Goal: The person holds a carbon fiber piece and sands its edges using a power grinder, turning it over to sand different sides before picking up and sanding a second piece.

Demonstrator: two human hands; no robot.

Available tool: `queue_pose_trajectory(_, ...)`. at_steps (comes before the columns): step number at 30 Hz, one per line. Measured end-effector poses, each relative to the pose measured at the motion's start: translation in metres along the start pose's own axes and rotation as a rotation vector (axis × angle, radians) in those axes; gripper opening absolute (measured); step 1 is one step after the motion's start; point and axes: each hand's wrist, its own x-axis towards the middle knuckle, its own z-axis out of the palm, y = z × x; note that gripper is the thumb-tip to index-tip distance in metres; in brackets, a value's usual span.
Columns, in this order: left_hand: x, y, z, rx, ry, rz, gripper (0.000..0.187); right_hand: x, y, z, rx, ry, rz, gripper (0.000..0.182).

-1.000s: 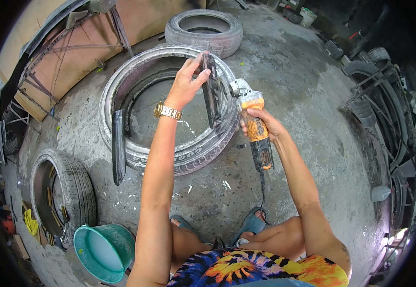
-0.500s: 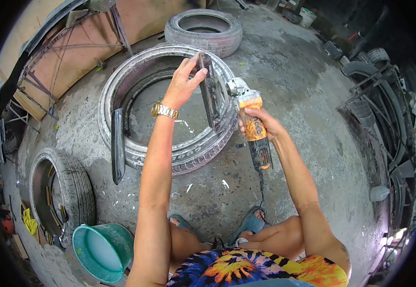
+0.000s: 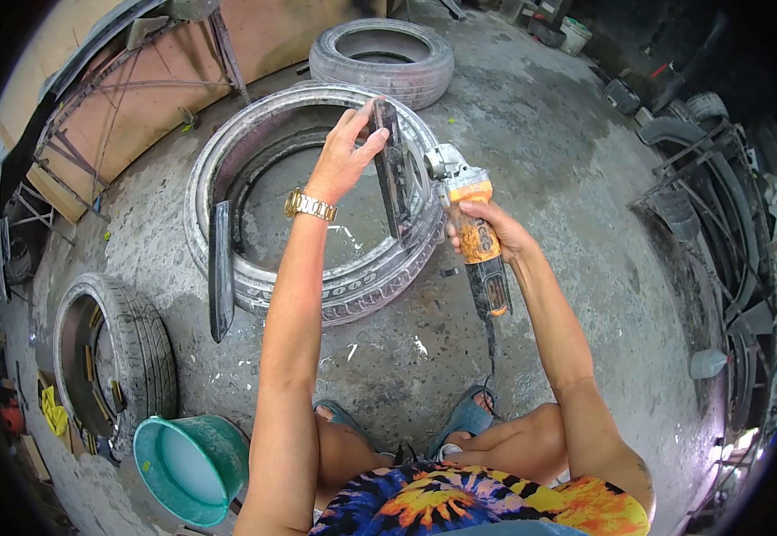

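Note:
My left hand (image 3: 350,154) grips the upper part of a long dark trim strip (image 3: 392,179), its thumb and fingers closed around it. The strip stands over the right side of a dusty tire (image 3: 317,296) lying flat on the floor. In my right hand (image 3: 488,230) is a yellow and black angle grinder (image 3: 478,243), its metal head pointing up beside the strip's right side. The grinder's disc is mostly hidden. A second dark strip (image 3: 221,272) leans against the left edge of the same tire.
Another tire (image 3: 382,79) lies at the back, and one more tire (image 3: 152,357) stands at the left. A green bucket (image 3: 210,496) with cloudy liquid sits near my left leg. The grinder's cord (image 3: 492,357) runs down by my foot. Racks of dark parts (image 3: 728,214) line the right side.
Almost nothing differs. Both hands hold the strip and the angle grinder in nearly the same place, with only a slight shift of the view.

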Motion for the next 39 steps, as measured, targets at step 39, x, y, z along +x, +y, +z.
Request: queue_pose_trajectory(39,0.0012,0.001,0.0042,0.028,0.03,0.011,0.046,-0.0035,0.0009,0.0007,0.014,-0.005,0.003,0.045)
